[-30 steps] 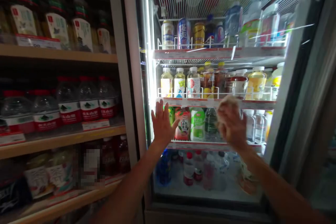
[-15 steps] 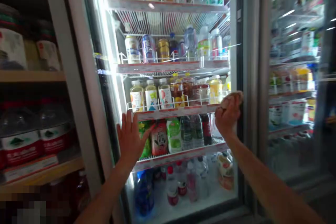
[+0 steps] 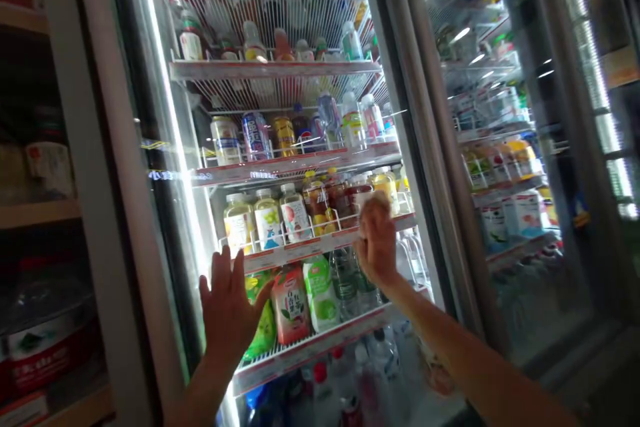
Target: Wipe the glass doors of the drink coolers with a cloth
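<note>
My left hand is spread flat against the glass door of a lit drinks fridge, low on its left side, fingers apart. My right hand is closed around a bunched, pale cloth at the glass, right of the middle. The cloth is blurred and partly hidden by my fingers. Behind the glass, juice bottles line the shelf level with my hands. A red drink bottle and a green-and-white bottle stand on the shelf below, between my hands.
A metal door frame borders the glass on the right, with another glass-fronted fridge beyond it. On the left, a wooden shelf holds jars, with large red-labelled bottles lower down.
My right hand has moved left across the glass with the cloth. My left hand stays spread on the door. The view has tilted and shifted, showing more of the upper shelves.
</note>
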The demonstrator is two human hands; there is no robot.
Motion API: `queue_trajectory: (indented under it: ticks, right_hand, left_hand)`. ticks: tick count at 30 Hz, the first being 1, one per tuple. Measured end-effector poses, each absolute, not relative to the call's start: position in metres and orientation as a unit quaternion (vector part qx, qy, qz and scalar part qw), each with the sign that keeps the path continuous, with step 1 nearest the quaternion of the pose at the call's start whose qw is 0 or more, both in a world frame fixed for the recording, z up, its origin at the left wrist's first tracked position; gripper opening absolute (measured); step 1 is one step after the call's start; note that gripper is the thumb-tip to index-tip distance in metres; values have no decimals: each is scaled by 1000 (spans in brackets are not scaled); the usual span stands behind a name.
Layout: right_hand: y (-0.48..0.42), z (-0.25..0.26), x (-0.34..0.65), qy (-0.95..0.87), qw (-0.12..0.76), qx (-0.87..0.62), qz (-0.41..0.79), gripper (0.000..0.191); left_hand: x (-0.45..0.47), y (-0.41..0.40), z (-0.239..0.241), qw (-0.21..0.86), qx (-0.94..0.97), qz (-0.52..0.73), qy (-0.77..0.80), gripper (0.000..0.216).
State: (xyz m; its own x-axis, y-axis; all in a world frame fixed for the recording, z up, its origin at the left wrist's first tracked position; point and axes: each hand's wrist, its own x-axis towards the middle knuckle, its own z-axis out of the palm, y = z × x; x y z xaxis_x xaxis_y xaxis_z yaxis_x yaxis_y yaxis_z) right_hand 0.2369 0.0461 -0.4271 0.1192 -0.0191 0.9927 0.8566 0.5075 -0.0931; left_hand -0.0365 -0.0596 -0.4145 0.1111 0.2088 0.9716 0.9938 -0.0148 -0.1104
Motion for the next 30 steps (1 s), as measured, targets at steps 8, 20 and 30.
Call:
queue_trajectory:
  ticks: [8, 20, 30]
  right_hand:
    - [57, -427, 269, -514, 682, -384, -351, 60]
    - [50, -400, 230, -514, 689, -399, -319, 57]
    - [53, -374, 242, -604, 624, -309, -388, 57]
  left_hand:
    - [-27, -46, -414, 471, -573, -431, -515, 76]
    - [-42, -54, -404, 504, -580, -405, -496, 66]
    - [-51, -52, -380, 492, -567, -424, -507, 64]
